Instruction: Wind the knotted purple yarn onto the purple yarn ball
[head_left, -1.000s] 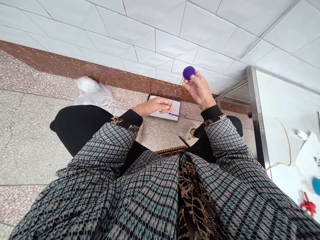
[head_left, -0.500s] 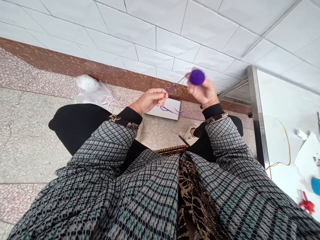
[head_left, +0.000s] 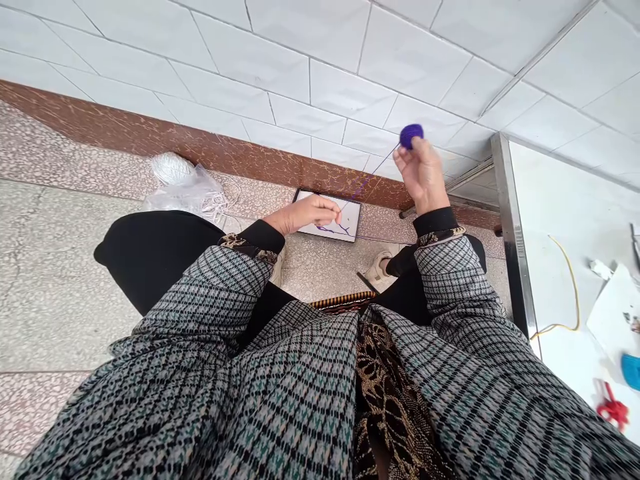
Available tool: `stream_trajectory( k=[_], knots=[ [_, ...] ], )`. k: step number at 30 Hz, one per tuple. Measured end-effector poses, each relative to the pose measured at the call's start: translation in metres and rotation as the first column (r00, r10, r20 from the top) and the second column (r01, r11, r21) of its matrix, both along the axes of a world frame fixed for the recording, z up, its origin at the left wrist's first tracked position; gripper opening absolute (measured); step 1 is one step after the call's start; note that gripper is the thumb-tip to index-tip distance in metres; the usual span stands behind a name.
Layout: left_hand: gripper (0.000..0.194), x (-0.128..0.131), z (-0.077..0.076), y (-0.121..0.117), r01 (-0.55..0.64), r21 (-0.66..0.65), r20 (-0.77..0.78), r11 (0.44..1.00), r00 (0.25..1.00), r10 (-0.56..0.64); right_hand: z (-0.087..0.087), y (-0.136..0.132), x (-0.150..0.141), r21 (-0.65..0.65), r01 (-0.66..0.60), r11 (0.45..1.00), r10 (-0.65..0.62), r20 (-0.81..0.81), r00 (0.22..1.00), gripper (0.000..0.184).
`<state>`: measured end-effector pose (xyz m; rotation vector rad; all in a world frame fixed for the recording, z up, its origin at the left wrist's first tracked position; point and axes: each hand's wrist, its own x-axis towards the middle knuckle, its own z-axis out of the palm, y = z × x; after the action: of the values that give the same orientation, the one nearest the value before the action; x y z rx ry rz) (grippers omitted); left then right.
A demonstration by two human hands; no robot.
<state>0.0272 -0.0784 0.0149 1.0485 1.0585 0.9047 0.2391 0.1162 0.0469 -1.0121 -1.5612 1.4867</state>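
My right hand [head_left: 423, 170] is raised toward the wall, its fingers closed on a small purple ball of yarn [head_left: 411, 135]. From the ball a purple strand [head_left: 375, 172] runs slantwise down to my left hand [head_left: 317, 212]. The left fingertips are pinched on that strand. Below them, more loose purple yarn [head_left: 336, 231] hangs in front of a white, dark-edged flat panel [head_left: 353, 212] near the base of the wall.
A white yarn ball [head_left: 173, 168] and a clear plastic bag [head_left: 187, 191] lie on the floor at left. At right stands a white table [head_left: 555, 220] bearing a yellow cord [head_left: 575, 287], a red item [head_left: 613, 407] and a blue item [head_left: 631, 371]. The tiled wall [head_left: 290, 100] rises ahead.
My right hand has moved right and slightly up with the purple ball. My left hand has dropped a little, and the strand between them is longer.
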Motion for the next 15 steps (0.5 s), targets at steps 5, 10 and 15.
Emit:
stream_trajectory(
  k=[5,10,15],
  knots=[
    [0.012,-0.002,0.017,-0.007,0.096,0.075,0.002,0.993,0.995,-0.096,-0.021,-0.020,-0.012,0.186,-0.299,0.936,0.149,0.560,0.815,0.041],
    [0.014,-0.021,0.013,-0.002,-0.381,0.088,0.195,0.920,0.912,0.359,-0.002,-0.040,-0.004,-0.190,-0.880,0.435,0.805,0.519,0.286,0.038],
    [0.016,-0.016,0.006,0.002,-0.378,0.023,0.172,0.925,0.913,0.369,0.013,-0.042,0.001,-0.090,-0.835,0.543,0.830,-0.089,0.550,0.070]
  ],
)
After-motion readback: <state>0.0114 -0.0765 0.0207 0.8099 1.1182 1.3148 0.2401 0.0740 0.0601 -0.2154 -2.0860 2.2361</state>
